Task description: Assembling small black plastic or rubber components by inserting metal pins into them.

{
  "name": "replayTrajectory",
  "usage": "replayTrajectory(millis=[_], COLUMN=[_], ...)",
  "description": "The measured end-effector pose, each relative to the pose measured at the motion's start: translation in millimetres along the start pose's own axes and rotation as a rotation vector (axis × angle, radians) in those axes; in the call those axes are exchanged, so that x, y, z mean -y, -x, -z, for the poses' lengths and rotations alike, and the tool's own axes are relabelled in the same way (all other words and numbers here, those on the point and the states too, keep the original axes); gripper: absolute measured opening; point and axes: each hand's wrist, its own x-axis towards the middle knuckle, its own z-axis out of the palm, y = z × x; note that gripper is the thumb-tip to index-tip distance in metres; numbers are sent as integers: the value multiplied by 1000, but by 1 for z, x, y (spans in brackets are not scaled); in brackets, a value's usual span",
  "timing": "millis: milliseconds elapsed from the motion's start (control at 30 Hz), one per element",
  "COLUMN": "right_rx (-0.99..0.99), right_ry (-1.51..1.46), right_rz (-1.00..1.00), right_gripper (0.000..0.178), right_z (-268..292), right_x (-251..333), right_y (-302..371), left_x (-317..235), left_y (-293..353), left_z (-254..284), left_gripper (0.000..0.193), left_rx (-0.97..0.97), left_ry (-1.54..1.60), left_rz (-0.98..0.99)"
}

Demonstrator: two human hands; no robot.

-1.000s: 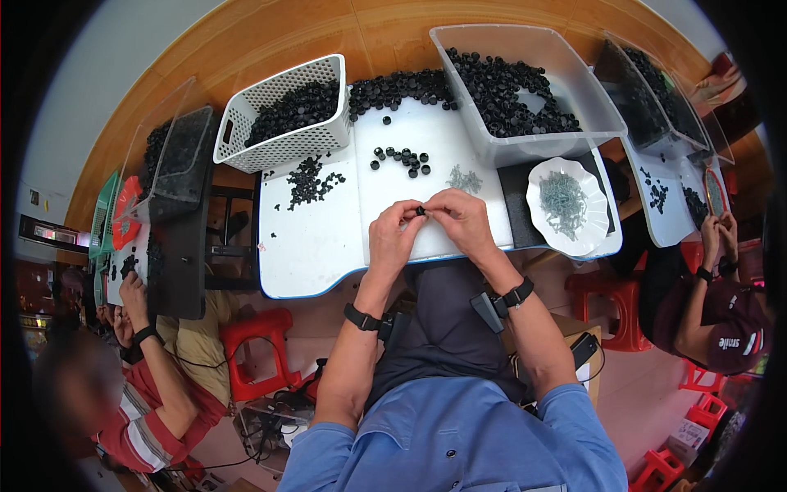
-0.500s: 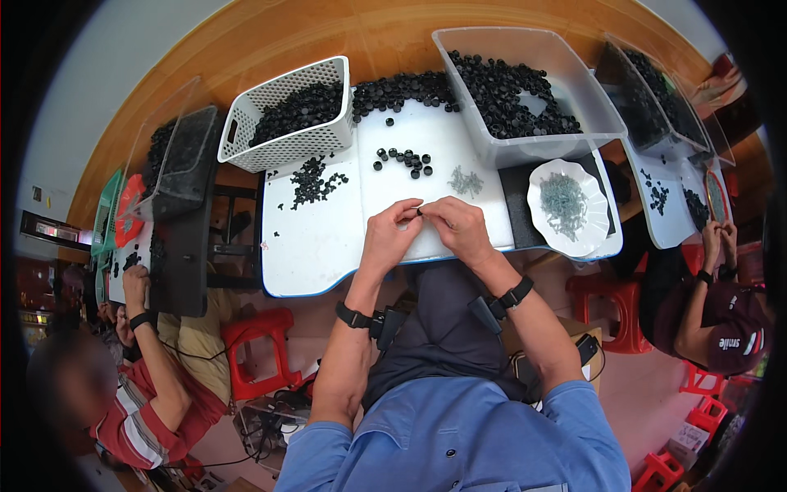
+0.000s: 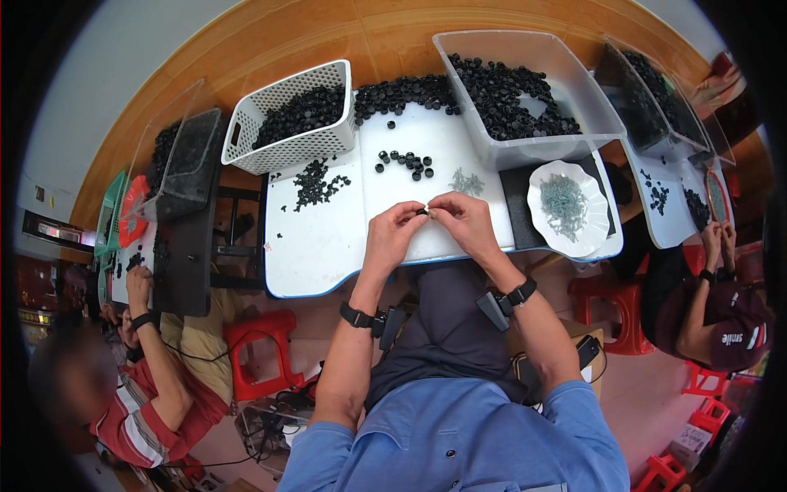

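A small black plastic piece (image 3: 422, 212) is being pinched in the grip of the left hand (image 3: 389, 236), over the near part of the white desk (image 3: 316, 254). The fingertips of the right hand (image 3: 463, 228) are being held together right at the piece; whether anything is clamped in that grip cannot be told. Beyond the hands, round black caps (image 3: 416, 175) are being left loose, while thin grey-green pins (image 3: 564, 205) are being held in a scalloped white dish (image 3: 590, 234) to the right.
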Motion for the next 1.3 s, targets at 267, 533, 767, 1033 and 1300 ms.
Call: replayTrajectory(millis=[267,533,767,1033,1300], right_rx=[7,48,-83,-87,-104], right_ry=[182,211,-1,-20,17], right_rz=[77,58,-89,-102,-58], right_gripper=[9,8,6,6,6], right_z=[-2,-4,3,1,-6], right_x=[-2,2,-7,-5,-5], right_y=[-3,-7,3,1,3], left_x=[0,7,18,14,-120], left_y=[2,-4,3,-9,-94], left_z=[-2,6,-8,6,136], left_gripper=[28,26,23,26,65], left_rx=[-7,16,-58,-101,-533], left_ry=[-83,-40,-116,100,-338], left_rz=[-44,-39,-142,-37,-474])
